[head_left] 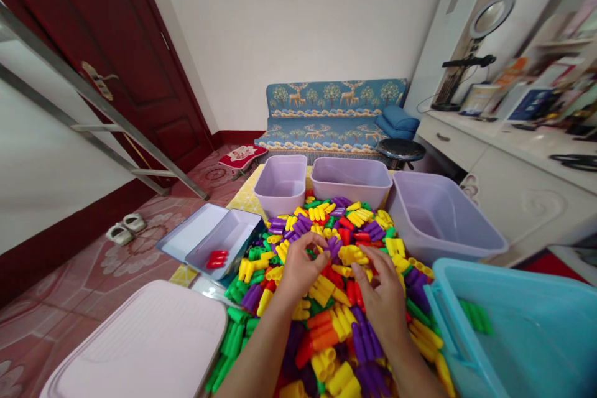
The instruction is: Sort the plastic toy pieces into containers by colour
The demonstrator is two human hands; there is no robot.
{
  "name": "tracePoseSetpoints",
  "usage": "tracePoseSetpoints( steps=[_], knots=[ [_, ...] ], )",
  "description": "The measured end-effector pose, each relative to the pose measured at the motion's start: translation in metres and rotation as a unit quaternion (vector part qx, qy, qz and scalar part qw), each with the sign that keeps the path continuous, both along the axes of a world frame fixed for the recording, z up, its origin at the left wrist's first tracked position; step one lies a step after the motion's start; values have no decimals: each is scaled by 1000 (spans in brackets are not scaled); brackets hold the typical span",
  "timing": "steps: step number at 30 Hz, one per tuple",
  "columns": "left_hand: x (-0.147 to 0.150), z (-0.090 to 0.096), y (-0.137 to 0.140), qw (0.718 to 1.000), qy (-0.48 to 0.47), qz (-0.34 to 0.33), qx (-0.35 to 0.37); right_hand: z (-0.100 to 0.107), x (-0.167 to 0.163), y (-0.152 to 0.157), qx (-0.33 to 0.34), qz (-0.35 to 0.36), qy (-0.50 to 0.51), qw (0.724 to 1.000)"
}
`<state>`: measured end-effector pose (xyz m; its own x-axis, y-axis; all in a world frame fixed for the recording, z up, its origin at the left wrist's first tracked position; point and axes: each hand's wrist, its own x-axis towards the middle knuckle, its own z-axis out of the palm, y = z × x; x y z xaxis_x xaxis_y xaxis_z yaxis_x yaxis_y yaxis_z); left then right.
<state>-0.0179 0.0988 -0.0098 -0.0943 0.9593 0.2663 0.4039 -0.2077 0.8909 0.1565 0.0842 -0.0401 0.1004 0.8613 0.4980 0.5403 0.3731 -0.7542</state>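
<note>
A big heap of bullet-shaped plastic building blocks in yellow, purple, green, red and orange lies in front of me. Over its middle, my left hand curls with thumb and forefinger closed at a purple building block. Just right of it, my right hand has thumb and forefinger on a yellow building block. The two blocks are close together; whether they touch I cannot tell. Some fingertips are partly hidden.
Beyond the heap stand three lilac bins. At left, an open lidded box holds red blocks; nearer lies a pale pink lid. A turquoise tub with a green block stands at right.
</note>
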Motion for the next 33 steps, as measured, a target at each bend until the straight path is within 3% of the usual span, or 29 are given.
tracePoseSetpoints(
  steps=[3, 9, 15, 16, 18, 20, 22, 23, 25, 29, 31, 33],
  knots=[
    [-1, -8, -8, 996, -73, -53, -9, 15, -3, -4, -2, 6, -21, 1000],
    [6, -14, -18, 993, -28, -84, 72, 22, -8, -2, -140, 157, 20, 977],
    [5, -15, -17, 995, 25, -77, 55, 36, 1, 13, -203, 142, 136, 959],
    [5, -16, -17, 996, 33, -71, 48, 42, 3, 16, -186, 115, 192, 957],
    [5, -16, -17, 996, 45, -62, 37, 56, 6, 22, -91, 39, 342, 934],
    [5, -16, -17, 996, 54, -59, 33, 67, 8, 28, 16, -13, 475, 880],
    [5, -16, -17, 996, 58, -58, 33, 72, 8, 32, 49, -4, 543, 838],
    [5, -15, -16, 996, 59, -58, 33, 72, 7, 32, 35, 10, 553, 832],
    [5, -15, -16, 996, 59, -58, 35, 64, 6, 30, -22, 25, 533, 845],
    [5, -14, -17, 996, 60, -54, 35, 37, 9, 23, -113, 8, 337, 935],
    [6, -14, -18, 996, 58, -51, 33, 27, 13, 22, -116, 13, 202, 972],
    [6, -15, -18, 997, 53, -51, 34, 22, 18, 23, -104, 44, 75, 991]
  ],
)
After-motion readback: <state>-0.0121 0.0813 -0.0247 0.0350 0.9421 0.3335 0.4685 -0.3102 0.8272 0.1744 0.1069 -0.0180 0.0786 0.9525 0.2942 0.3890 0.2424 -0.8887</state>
